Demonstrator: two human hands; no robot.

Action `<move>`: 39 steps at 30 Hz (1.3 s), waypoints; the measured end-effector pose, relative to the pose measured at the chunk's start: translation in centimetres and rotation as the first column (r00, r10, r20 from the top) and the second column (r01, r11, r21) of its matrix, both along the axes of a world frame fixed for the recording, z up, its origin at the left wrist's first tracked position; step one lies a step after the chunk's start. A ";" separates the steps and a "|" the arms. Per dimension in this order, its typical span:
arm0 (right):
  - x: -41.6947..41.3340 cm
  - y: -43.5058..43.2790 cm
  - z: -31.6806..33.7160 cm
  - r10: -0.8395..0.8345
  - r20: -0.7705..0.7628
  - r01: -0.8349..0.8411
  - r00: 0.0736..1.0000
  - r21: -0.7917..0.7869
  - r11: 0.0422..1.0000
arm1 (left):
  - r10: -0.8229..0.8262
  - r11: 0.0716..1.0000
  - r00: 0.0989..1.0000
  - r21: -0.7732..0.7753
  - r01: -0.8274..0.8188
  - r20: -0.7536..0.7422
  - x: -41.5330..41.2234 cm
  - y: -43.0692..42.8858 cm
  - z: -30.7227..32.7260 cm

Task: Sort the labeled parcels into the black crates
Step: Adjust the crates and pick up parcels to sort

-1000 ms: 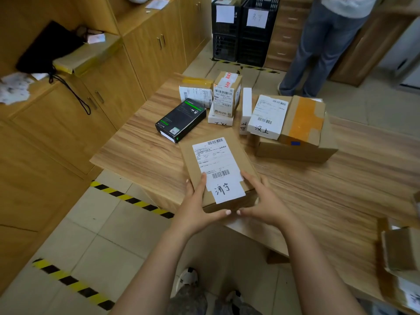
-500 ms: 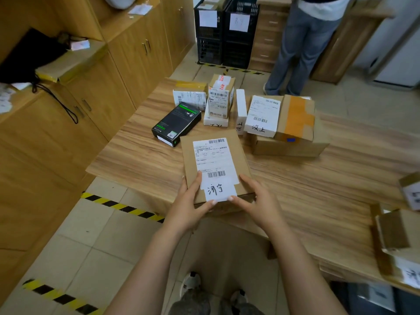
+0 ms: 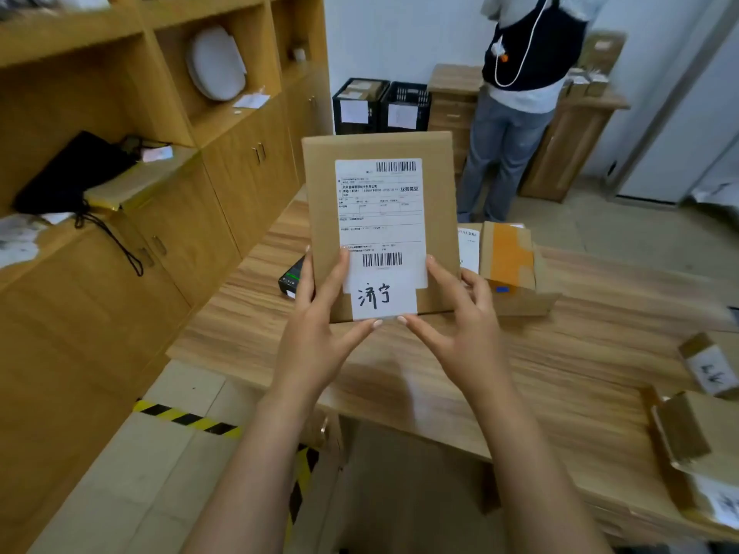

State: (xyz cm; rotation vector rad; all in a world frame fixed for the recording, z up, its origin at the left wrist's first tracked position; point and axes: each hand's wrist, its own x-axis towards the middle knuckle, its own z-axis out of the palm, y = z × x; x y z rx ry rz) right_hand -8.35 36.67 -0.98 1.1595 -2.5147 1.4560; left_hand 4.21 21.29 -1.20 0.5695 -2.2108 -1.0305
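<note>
Brown cardboard fills the centre: a flat parcel [image 3: 380, 217] held upright above the desk [image 3: 560, 353], the left hand [image 3: 316, 333] and right hand [image 3: 460, 325] clamped on its lower corners. Its handwritten label [image 3: 382, 295] faces the person, so reading seems to be the step. Next comes matching it to one of two black crates [image 3: 382, 105] standing well beyond the desk.

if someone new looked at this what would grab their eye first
First, the flat brown cardboard parcel held up in mid-frame by the left hand and right hand, its white shipping label and handwritten slip facing the camera. Behind it, two black plastic crates with white paper sheets stand on the floor by the far wall, beside a person in jeans.
</note>
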 end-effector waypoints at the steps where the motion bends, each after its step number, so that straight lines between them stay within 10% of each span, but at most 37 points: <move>1: 0.0 0.0 0.9 -0.011 -0.036 0.010 0.999 -0.023 1.000 | 0.000 0.999 1.000 -0.038 -0.001 -0.026 -0.1 -0.2 1.0; 16: -1.5 0.4 8.0 -0.145 -0.241 0.101 0.960 -0.187 0.977 | -0.114 0.955 0.962 -0.294 0.038 -0.247 -2.6 -0.7 8.9; 39: -2.2 2.9 8.3 -0.162 -0.269 0.108 0.949 -0.207 0.972 | -0.112 0.962 0.955 -0.272 0.034 -0.275 -3.5 1.9 9.2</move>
